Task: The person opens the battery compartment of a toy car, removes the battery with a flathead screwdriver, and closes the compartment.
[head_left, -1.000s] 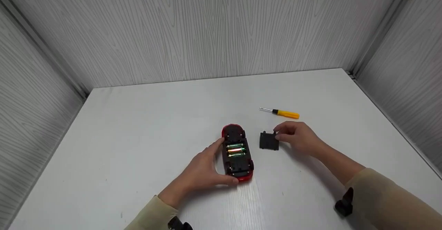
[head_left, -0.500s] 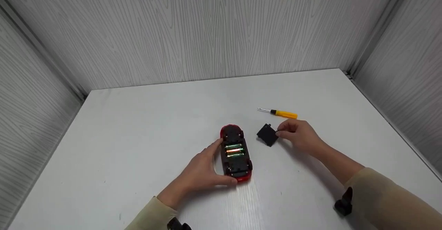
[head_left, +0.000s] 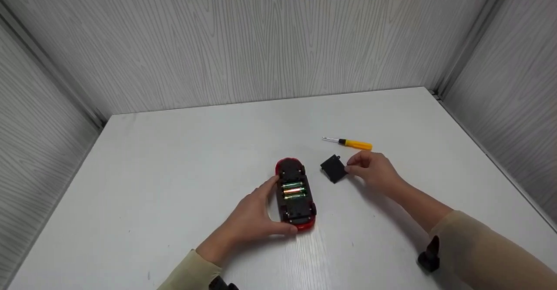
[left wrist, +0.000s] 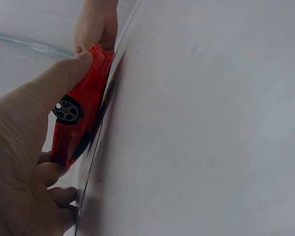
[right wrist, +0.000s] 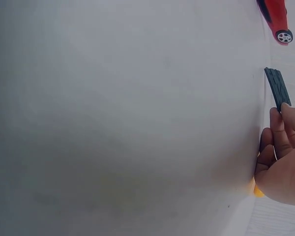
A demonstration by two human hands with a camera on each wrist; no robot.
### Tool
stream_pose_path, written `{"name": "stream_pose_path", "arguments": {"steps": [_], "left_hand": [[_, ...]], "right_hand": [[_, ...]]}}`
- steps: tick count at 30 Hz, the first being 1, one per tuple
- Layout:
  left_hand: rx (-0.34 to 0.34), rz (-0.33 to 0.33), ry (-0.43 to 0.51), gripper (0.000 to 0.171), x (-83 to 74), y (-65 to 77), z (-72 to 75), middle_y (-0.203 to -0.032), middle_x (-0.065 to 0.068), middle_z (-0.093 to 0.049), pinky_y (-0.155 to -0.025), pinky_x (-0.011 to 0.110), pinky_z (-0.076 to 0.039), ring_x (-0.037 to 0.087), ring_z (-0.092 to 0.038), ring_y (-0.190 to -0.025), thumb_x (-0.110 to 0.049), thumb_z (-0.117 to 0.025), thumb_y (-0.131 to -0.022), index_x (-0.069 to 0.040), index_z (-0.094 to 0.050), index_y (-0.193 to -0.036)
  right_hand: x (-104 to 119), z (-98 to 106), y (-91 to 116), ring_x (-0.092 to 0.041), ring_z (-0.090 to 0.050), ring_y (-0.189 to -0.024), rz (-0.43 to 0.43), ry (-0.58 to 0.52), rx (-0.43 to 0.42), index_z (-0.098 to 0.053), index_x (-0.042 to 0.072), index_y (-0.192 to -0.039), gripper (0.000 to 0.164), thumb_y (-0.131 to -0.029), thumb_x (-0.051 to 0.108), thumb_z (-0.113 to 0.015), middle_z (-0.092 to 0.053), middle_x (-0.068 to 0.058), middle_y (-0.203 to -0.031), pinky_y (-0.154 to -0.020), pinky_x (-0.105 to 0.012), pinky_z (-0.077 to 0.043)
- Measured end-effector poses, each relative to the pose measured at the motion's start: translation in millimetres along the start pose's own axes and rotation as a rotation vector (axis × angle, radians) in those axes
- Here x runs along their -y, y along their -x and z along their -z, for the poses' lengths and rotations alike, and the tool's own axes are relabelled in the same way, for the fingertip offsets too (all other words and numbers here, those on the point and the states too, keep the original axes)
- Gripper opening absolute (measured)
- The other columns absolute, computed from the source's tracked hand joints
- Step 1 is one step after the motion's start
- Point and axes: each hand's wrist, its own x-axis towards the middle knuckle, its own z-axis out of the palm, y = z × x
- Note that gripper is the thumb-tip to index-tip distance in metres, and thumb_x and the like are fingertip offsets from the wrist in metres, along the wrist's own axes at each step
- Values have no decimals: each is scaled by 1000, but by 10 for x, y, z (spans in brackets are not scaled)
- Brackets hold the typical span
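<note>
A red toy car [head_left: 297, 207] lies upside down on the white table, its black underside facing up. Several green-and-gold batteries [head_left: 293, 190] sit side by side in its open compartment. My left hand [head_left: 250, 220] grips the car along its left side, thumb at the near end and fingers at the far part; the left wrist view shows the thumb on the red body [left wrist: 81, 103]. To the right of the car, my right hand [head_left: 376, 172] pinches a corner of a black square battery cover [head_left: 334, 169] between thumb and fingertip. The cover is turned like a diamond.
A small screwdriver [head_left: 357, 145] with a yellow handle lies beyond the cover, its metal tip pointing left. Pale wood-grain panels [head_left: 261, 37] rise behind the table [head_left: 174, 159] and on both sides.
My right hand has pinched the battery cover by its corner and turned it from square-on to a diamond angle, shifting it slightly away from me. The left hand still holds the car.
</note>
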Motion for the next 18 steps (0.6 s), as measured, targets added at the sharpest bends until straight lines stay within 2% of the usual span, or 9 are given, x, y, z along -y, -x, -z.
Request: {"name": "stream_pose_path", "arguments": {"steps": [11, 18], "left_hand": [[4, 3, 2, 131, 4, -5, -2, -165, 7, -43, -121, 52, -35, 28, -41, -151, -65, -95, -65, -15, -30, -168], [2, 24, -4, 130, 6, -18, -24, -165, 4, -43, -121, 50, -36, 25, -41, -151, -64, -94, -65, -19, -30, -168]], "right_hand": [[24, -31, 6, -23, -55, -87, -7, 26, 3, -75, 8, -110, 16, -99, 18, -77, -69, -4, -94, -69, -27, -47], [24, -18, 5, -22, -56, -87, 4, 46, 7, -76, 8, -113, 18, -99, 19, -76, -69, -4, -93, -69, -27, -48]]}}
